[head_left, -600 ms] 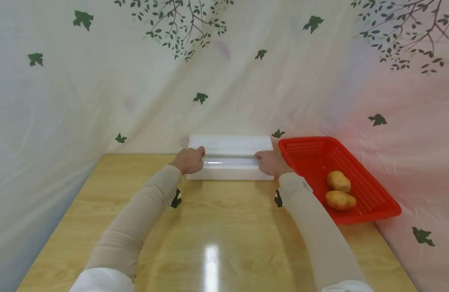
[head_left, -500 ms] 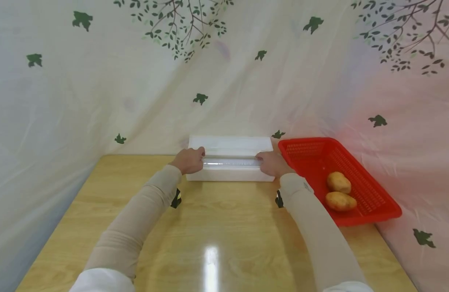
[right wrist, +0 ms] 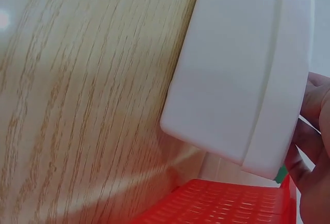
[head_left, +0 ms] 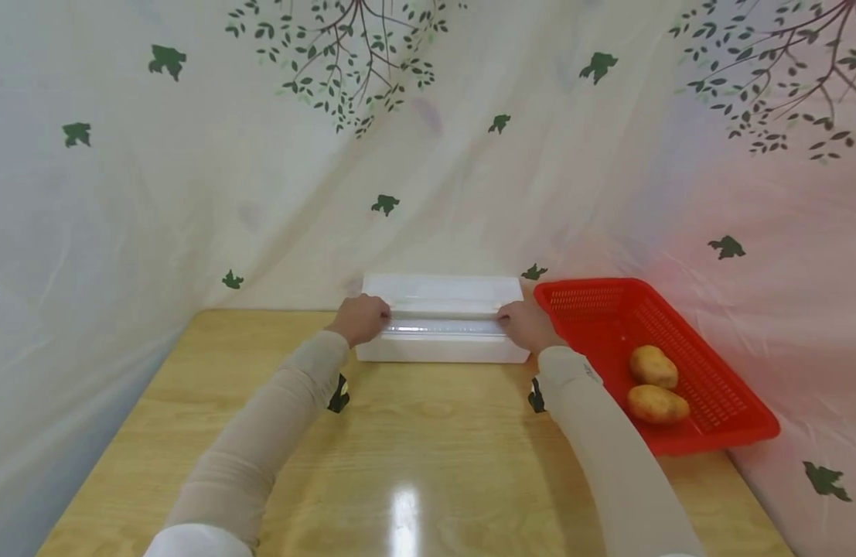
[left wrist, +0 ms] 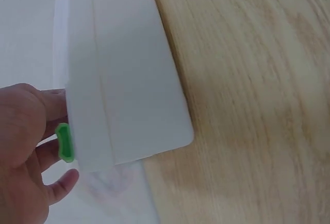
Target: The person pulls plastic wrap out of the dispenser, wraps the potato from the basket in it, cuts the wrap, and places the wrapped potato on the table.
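A long white cling film dispenser (head_left: 441, 352) lies at the table's back edge, its pale lid (head_left: 443, 288) raised behind it. Clear film (head_left: 445, 326) shows shiny along its open top. My left hand (head_left: 360, 318) is at the left end and my right hand (head_left: 528, 326) at the right end. Fingers of both hands are curled and pinch the film's edge above the box. In the left wrist view, a small green piece (left wrist: 65, 142) sticks out at the box's end beside the fingers. The fingertips are partly hidden behind the box in both wrist views.
A red plastic basket (head_left: 734, 387) with two potatoes (head_left: 653, 367) stands at the right, close to my right forearm. The wooden table (head_left: 428, 433) stretches out in front of the box. A leaf-patterned cloth (head_left: 295, 193) hangs right behind the table.
The head view has tilted up slightly, so everything sits lower in it. Both hands stay at the box's ends, with fingertips a little nearer its front.
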`<state>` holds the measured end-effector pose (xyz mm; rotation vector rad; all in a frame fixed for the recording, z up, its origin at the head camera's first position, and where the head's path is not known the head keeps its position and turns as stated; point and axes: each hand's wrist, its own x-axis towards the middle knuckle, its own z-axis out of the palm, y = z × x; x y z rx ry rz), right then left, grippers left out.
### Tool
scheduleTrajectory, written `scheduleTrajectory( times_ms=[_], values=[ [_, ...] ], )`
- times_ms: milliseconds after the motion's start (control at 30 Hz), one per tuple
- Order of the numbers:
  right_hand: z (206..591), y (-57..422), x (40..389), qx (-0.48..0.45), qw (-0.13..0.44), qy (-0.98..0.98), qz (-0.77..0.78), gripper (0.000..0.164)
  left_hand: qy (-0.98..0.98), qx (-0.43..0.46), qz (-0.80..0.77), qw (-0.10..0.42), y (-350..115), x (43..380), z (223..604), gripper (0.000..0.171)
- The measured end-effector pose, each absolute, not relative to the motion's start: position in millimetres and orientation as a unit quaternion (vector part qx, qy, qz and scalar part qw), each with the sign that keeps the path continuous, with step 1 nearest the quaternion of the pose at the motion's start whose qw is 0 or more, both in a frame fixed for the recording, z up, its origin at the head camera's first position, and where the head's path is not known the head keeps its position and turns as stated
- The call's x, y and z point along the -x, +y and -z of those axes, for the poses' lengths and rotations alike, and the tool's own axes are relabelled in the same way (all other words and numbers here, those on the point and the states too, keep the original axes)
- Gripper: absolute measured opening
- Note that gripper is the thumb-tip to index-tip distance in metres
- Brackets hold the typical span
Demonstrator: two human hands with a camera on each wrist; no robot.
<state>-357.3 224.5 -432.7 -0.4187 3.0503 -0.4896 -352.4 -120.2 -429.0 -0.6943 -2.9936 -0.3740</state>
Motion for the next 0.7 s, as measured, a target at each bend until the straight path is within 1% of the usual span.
scheduleTrajectory(
  times_ms=[133,233,333,433,600,700],
  values=[
    [436.0,224.1,360.3,0.139,0.007,0.977,0.159,0.026,-0.968,0.212,0.133,0.032,-121.0,349.6,432.3,0.02],
    [437.2,225.0,362.5,0.149,-0.002,0.978,0.148,0.026,-0.965,0.212,0.143,0.049,-120.2,349.9,435.0,0.02],
    [437.7,226.4,362.0,0.162,-0.022,0.98,0.117,0.027,-0.963,0.211,0.154,0.062,-118.7,349.1,435.7,0.022],
    [438.3,226.7,361.4,0.178,-0.041,0.98,0.081,0.028,-0.963,0.209,0.159,0.06,-118.8,347.8,434.6,0.022],
    [437.7,225.8,362.0,0.195,-0.059,0.979,0.03,0.028,-0.96,0.221,0.156,0.073,-120.5,347.9,430.1,0.02],
    [435.9,225.1,361.3,0.202,-0.06,0.977,0.019,0.027,-0.958,0.231,0.151,0.084,-121.5,348.6,428.0,0.018]
  ],
)
